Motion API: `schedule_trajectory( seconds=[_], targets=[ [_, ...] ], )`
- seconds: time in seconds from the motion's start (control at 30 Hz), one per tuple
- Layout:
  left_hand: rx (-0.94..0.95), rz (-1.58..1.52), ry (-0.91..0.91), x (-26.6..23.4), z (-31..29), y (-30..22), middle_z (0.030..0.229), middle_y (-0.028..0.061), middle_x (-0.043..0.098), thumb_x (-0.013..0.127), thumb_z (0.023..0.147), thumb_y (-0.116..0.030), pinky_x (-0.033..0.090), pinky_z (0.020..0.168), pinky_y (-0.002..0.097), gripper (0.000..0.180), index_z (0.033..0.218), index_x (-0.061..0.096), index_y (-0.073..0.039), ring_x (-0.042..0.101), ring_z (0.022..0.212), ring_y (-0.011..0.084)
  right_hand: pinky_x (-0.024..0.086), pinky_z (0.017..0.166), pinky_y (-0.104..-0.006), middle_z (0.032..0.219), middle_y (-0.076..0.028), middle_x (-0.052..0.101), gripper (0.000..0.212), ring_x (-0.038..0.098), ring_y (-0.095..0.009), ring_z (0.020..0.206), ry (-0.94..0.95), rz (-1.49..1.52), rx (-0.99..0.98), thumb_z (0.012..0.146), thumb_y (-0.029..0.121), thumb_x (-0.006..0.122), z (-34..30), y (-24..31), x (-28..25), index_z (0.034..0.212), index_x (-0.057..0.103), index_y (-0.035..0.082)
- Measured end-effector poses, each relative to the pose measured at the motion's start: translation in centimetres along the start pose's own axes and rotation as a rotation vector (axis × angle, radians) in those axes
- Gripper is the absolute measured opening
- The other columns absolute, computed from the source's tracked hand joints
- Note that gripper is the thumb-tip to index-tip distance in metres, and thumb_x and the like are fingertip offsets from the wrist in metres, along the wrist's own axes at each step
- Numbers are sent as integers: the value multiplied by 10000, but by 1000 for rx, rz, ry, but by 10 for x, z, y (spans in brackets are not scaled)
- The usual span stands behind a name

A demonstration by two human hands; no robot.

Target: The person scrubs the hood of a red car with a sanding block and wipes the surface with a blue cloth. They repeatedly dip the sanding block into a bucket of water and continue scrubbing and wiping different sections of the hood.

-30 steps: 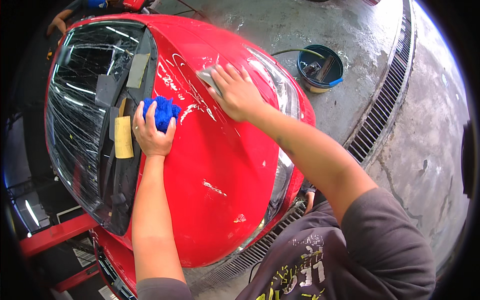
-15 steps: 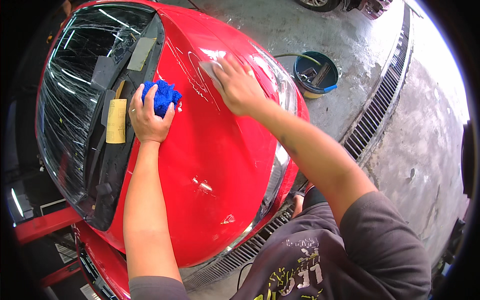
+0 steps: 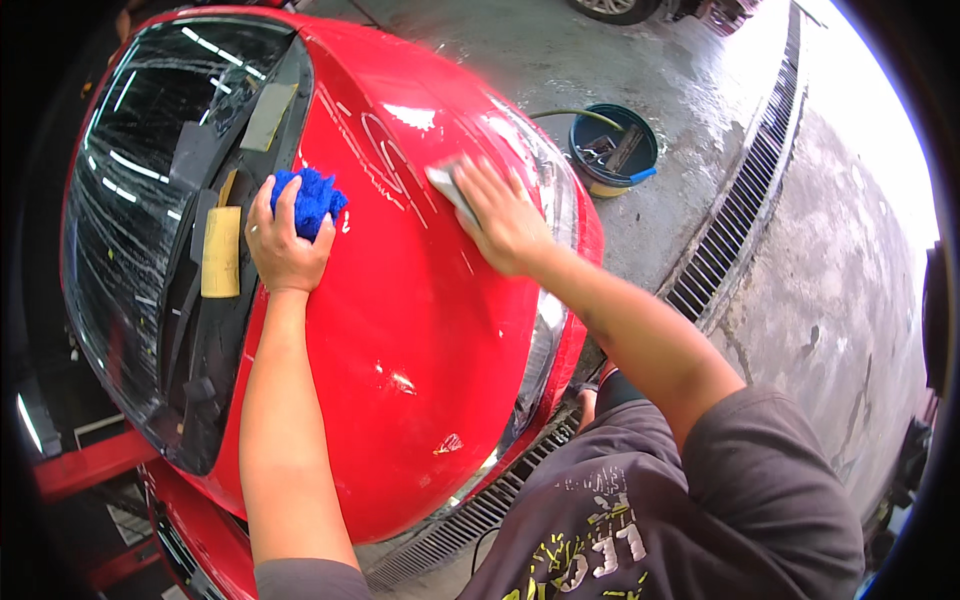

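Observation:
My left hand (image 3: 287, 248) is closed round a bunched blue cloth (image 3: 313, 198), resting on the red car hood (image 3: 400, 310) near its windshield edge. Over the hood's headlight side, my right hand (image 3: 505, 222) presses a grey sheet (image 3: 450, 188), which looks like sandpaper, flat against the paint under its fingers. That hand is slightly smeared by motion. White wet streaks (image 3: 385, 160) mark the paint between the two hands. Several lighter patches show on the hood closer to me.
A yellow sandpaper sheet (image 3: 221, 252) and a grey-green one (image 3: 269, 116) lie on the black cowl below the wet windshield (image 3: 125, 200). On the floor beyond the headlight (image 3: 550, 180) stands a dark bucket (image 3: 640, 172) with a hose in it. A drain grate (image 3: 735, 220) runs along the right.
My right hand has slid the grey sheet across the hood, toward the headlight and nearer me. My left hand keeps its place with the blue cloth. The whole view has shifted slightly.

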State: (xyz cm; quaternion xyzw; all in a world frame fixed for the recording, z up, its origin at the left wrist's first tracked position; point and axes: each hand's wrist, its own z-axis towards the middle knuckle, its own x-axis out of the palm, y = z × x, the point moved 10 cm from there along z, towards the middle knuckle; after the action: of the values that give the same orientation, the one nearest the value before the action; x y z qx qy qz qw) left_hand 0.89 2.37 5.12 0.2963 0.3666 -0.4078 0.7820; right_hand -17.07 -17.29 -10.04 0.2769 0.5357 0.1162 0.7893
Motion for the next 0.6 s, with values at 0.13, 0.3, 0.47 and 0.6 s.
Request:
schedule_trajectory(
  seconds=[0.13,0.3,0.47,0.6],
  targets=[
    [-4,15,2,-5,-4,5,1599,219,581,818,884,-346,496,1179,582,682,1516,637,-165,591,1421,461,204,1385,-646,1870,-191,271,748,217,-431,1738,182,-28,40,1157,434,564,-130,-15,20,1762,358,45],
    [7,-4,13,4,9,-5,1598,218,578,815,881,-352,481,1195,579,681,1511,646,-155,583,1429,460,190,1396,-606,1848,-187,332,702,256,-399,1729,-65,36,-63,1169,449,527,-18,-29,-7,1721,422,29],
    [-8,2,26,0,-3,4,1599,215,576,827,851,-365,471,1211,588,705,1504,656,-163,569,1448,454,200,1383,-642,1857,-199,308,705,246,-398,1735,121,71,-3,1169,410,544,-69,-24,4,1740,387,29],
    [-16,2,25,0,-1,5,1598,209,579,836,837,-385,461,1223,591,724,1505,662,-165,562,1460,445,197,1381,-641,1842,-236,321,699,265,-413,1726,163,32,7,1159,365,557,-108,-27,2,1729,387,-3]
  ],
)
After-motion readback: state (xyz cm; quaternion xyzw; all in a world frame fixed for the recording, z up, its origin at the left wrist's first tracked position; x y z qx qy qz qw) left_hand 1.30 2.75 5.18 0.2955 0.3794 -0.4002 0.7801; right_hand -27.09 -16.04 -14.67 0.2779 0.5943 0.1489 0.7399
